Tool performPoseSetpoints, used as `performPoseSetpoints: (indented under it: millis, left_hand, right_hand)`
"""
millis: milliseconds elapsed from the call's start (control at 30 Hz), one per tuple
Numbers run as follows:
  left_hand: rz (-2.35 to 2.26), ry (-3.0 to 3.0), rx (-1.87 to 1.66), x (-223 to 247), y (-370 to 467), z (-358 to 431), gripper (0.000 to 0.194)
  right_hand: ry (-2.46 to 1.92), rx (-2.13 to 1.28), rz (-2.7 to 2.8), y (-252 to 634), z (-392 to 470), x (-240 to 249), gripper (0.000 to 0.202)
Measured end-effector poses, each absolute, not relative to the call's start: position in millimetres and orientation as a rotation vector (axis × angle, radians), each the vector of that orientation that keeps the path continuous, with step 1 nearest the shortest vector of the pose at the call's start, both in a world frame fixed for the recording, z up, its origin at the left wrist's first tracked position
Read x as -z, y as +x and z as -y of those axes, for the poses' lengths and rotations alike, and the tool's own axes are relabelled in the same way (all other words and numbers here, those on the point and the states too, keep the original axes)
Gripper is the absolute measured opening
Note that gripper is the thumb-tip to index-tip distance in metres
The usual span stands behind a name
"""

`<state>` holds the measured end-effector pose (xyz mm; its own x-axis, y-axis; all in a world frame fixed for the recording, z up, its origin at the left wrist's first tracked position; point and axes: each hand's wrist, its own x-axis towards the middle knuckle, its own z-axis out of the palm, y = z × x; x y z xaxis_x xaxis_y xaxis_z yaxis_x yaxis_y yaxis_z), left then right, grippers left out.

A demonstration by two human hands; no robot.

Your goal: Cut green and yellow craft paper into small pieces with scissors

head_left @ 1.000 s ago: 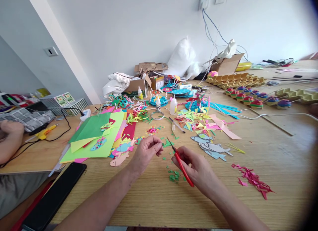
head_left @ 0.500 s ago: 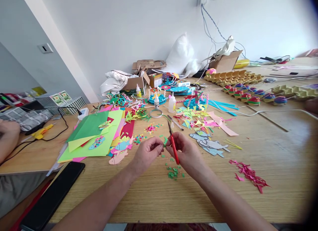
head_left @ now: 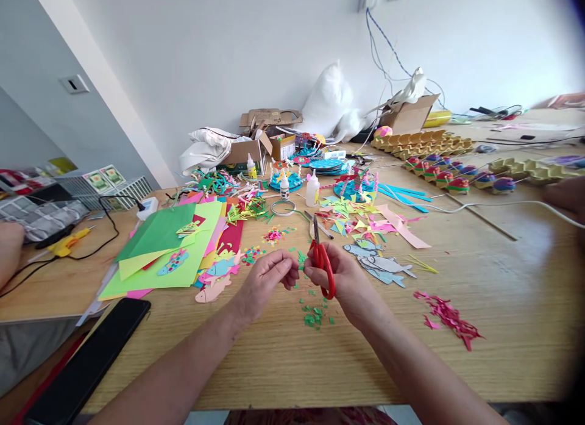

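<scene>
Red-handled scissors (head_left: 323, 269) are in my right hand (head_left: 340, 275), their blades pointing away from me. Just to the left, my left hand (head_left: 269, 278) has its thumb and fingers pressed together; what they pinch is too small to make out. A bit of green paper (head_left: 301, 258) shows in the narrow gap between the two hands. Small green paper pieces (head_left: 313, 316) lie scattered on the table below and between my hands.
Coloured sheets (head_left: 159, 230) and a black phone (head_left: 91, 358) lie left. Grey-blue paper fish (head_left: 384, 265) and pink-red scraps (head_left: 450, 318) are right. Glue bottles (head_left: 313, 190) stand beyond my hands. A person's arm (head_left: 9, 248) is at the left edge.
The scissors have turned in my right hand, so both red handle loops now show. The whole view has shifted slightly, with things sitting a little further left.
</scene>
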<state>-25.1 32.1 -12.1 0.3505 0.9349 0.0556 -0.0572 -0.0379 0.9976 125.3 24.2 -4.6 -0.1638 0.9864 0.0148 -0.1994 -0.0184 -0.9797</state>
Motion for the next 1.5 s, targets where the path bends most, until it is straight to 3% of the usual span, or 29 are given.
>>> performPoseSetpoints:
  millis: [333, 567, 800, 933, 1500]
  left_hand:
    - [-0.995, 1.581, -0.94, 15.2, -21.7, -33.8, 0.007]
    - [-1.006, 1.663, -0.921, 16.4, -21.6, -35.6, 0.009]
    - [-0.914, 1.312, -1.029, 14.7, -22.6, -33.6, 0.01]
    - [-0.841, 1.166, -1.088, 10.2, -22.4, -30.2, 0.01]
    - [-0.746, 1.181, -1.122, 11.9, -22.0, -28.5, 0.01]
  right_hand:
    - [-0.972, -1.391, 1.178, 119.8, -26.4, 8.6, 0.03]
    - [-0.994, -1.265, 1.318, 118.9, -30.9, 14.4, 0.026]
    - [-1.262, -0.857, 1.711, 129.2, -12.6, 10.7, 0.011]
    - [-1.348, -0.681, 1.901, 134.1, 0.6, 11.3, 0.016]
    - [-1.37, -0.547, 1.988, 124.9, 1.7, 17.0, 0.016]
